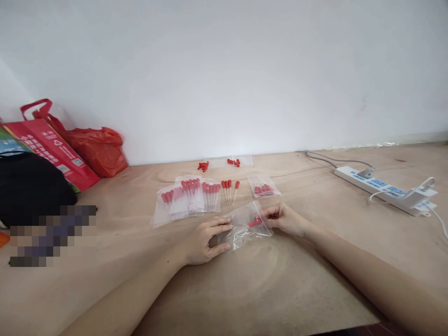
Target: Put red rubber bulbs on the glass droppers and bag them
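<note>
Pinning clear bag (245, 226) flat on counter (280, 280), left hand (205, 242) steadies; right hand (285, 218) pinches red-capped dropper (255, 222) at its mouth.

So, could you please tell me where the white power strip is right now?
The white power strip lies on the wooden table at the far right of the head view, near the wall, beyond the right hand.

Makeshift packing workbench: plywood top (280, 280), power strip (381, 189), shopping bags (70, 149).
</note>
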Demonstrator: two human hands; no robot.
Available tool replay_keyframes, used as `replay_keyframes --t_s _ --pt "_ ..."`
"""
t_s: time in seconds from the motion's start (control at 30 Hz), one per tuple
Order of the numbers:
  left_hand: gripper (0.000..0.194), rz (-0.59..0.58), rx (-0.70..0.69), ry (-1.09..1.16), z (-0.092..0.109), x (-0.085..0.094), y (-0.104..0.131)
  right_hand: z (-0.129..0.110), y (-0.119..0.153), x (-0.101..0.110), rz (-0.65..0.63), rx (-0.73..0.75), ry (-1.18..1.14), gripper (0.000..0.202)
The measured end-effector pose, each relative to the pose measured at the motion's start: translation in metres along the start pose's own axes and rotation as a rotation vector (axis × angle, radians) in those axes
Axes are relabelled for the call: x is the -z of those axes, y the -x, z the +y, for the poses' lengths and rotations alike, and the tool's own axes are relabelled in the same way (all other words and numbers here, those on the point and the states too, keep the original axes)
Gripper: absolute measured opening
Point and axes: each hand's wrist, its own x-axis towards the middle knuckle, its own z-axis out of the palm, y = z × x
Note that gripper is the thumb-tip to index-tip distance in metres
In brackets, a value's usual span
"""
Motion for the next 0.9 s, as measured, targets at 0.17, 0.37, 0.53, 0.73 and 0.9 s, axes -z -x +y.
replay_keyframes --t_s 0.17,0.37,0.53,0.73,0.9 --pt "0.043 -0.016 0.020 -0.004 0.001 0.001 0.000 -0.004 0.000 0.000 -0.077 0.092 0.202 0.023" --pt "0.042 -0.029 0.008 0.000 0.001 0.001 0.000 0.001 -0.004 0.006 -0.058 0.120 0.271 0.020" --pt "0.038 -0.047 0.007 -0.017 0.001 0.002 0.000 0.002 -0.001 0.024 0.115 -0.056 0.476 0.013" --pt "0.037 -0.035 -0.003 -0.018 0.002 0.003 0.000 -0.010 -0.016 0.038 0.389 0.011 0.673 0.013" --pt "0.037 -0.044 0.003 -0.023 0.003 0.003 0.000 -0.022 -0.076 0.022 0.534 -0.045 0.711 0.004"
